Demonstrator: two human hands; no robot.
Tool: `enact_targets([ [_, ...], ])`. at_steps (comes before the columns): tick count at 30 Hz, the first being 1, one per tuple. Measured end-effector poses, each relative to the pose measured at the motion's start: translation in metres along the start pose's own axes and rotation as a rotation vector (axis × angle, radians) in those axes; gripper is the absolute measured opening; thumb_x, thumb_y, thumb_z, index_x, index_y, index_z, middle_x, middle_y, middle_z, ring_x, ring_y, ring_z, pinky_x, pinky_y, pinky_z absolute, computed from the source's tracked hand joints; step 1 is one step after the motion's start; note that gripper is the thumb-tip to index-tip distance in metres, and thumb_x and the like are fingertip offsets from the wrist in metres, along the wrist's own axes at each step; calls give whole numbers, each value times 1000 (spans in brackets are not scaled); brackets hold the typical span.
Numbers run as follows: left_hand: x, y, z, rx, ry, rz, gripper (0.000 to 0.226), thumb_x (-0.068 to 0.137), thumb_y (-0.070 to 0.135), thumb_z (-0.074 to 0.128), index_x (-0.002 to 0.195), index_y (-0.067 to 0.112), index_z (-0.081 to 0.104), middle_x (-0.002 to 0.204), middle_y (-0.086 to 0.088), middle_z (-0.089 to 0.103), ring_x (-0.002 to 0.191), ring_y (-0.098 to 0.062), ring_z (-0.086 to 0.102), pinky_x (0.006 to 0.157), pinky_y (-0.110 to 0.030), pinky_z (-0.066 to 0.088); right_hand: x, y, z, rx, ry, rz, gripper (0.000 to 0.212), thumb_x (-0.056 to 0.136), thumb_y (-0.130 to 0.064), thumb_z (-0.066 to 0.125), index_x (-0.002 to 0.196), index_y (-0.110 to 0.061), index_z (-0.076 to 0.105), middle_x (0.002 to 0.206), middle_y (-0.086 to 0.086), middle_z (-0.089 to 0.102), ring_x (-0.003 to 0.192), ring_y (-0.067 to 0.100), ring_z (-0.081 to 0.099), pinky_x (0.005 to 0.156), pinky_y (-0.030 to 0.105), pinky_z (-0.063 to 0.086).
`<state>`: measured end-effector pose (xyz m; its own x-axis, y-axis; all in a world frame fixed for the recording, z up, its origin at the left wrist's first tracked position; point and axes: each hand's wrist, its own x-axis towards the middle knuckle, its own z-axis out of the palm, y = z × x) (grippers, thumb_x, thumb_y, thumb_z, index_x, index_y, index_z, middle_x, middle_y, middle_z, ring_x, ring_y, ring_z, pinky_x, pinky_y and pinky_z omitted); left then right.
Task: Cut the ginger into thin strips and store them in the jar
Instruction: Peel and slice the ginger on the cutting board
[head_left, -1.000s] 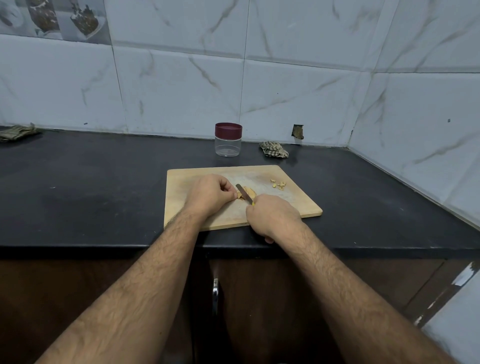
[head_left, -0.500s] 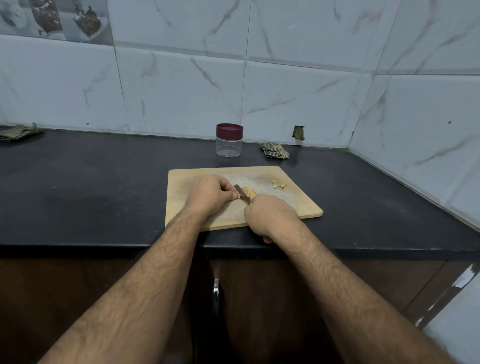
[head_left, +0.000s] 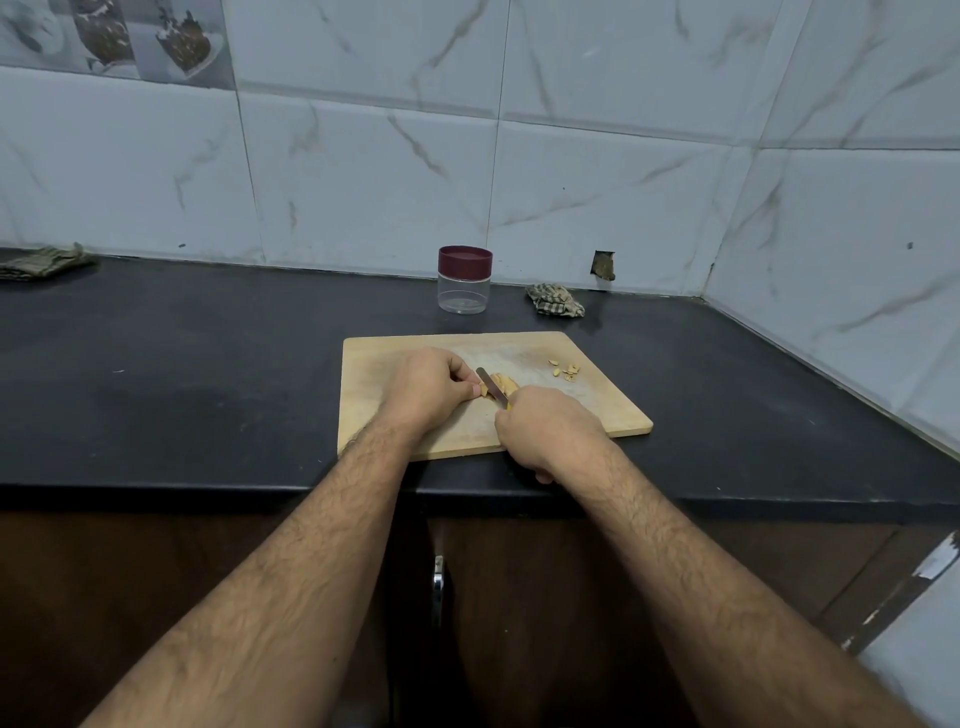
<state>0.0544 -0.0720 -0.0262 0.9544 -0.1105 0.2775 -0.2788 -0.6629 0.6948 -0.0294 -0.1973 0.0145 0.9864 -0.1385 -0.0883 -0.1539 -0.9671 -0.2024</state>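
Black counter (head_left: 208, 374), board (head_left: 374, 364) near front edge, left hand (head_left: 431, 387) pinching ginger (head_left: 501, 383), right hand (head_left: 550, 431) gripping knife (head_left: 491, 383)

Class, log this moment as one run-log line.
step: slicing | left hand: holds ginger | right hand: grips knife | jar: lidded

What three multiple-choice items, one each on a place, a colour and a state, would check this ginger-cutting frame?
1. Where does the jar stand?
A. behind the cutting board, near the wall
B. on the board
C. at the counter's front edge

2. What colour is the jar's lid?
A. white
B. dark red
C. green

3. What is the right hand doing?
A. resting flat
B. lifting the jar
C. gripping the knife at the ginger

Key: 1 A, the jar sits past the board's far edge; 2 B, the lid is maroon; 3 C, the blade sticks out from the fist.
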Motion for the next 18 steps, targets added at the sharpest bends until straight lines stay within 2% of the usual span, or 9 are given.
enact_targets([
  [4, 0, 0, 0, -8, -5, -2, 17, 82, 25, 79, 68, 29, 69, 80, 14, 69, 80, -5, 61, 66, -24, 45, 1, -1, 0, 12, -5, 4, 15, 100, -24, 41, 101, -18, 55, 85, 1, 64, 53, 15, 64, 46, 22, 41],
  [7, 0, 1, -1, -3, -4, -7, 17, 81, 24, 79, 67, 28, 70, 81, 12, 71, 82, -8, 63, 70, -28, 50, 3, -3, 2, 23, -1, 13, 17, 100, -23, 41, 104, -17, 56, 86, 1, 65, 56, 16, 65, 48, 23, 43],
  [11, -1, 1, 0, -3, 6, -19, 18, 80, 24, 79, 66, 28, 69, 79, 13, 70, 82, -8, 63, 73, -30, 52, 4, -6, 4, 20, 13, 15, 18, 100, -22, 42, 108, -16, 57, 97, 4, 65, 81, 22, 66, 68, 31, 52],
  [13, -1, 1, -1, 1, 5, -11, 17, 81, 25, 79, 67, 28, 69, 77, 16, 68, 80, -6, 61, 70, -28, 49, 3, -8, 4, 15, 19, 22, 16, 100, -21, 43, 107, -16, 57, 102, 5, 65, 90, 23, 67, 78, 34, 56],
  [16, -1, 1, -1, 0, 3, 1, 11, 82, 24, 78, 72, 24, 73, 71, 21, 63, 73, 0, 56, 60, -20, 39, 0, -9, 4, 11, 28, 21, 17, 99, -19, 43, 108, -16, 57, 109, 5, 65, 98, 24, 67, 85, 36, 56],
  [18, -1, 1, 0, 1, 5, 8, 10, 81, 24, 78, 72, 23, 74, 71, 21, 63, 74, -1, 57, 60, -19, 38, 0, -9, 3, 7, 22, 23, 22, 99, -18, 43, 116, -16, 58, 111, 5, 65, 100, 24, 67, 86, 36, 56],
])
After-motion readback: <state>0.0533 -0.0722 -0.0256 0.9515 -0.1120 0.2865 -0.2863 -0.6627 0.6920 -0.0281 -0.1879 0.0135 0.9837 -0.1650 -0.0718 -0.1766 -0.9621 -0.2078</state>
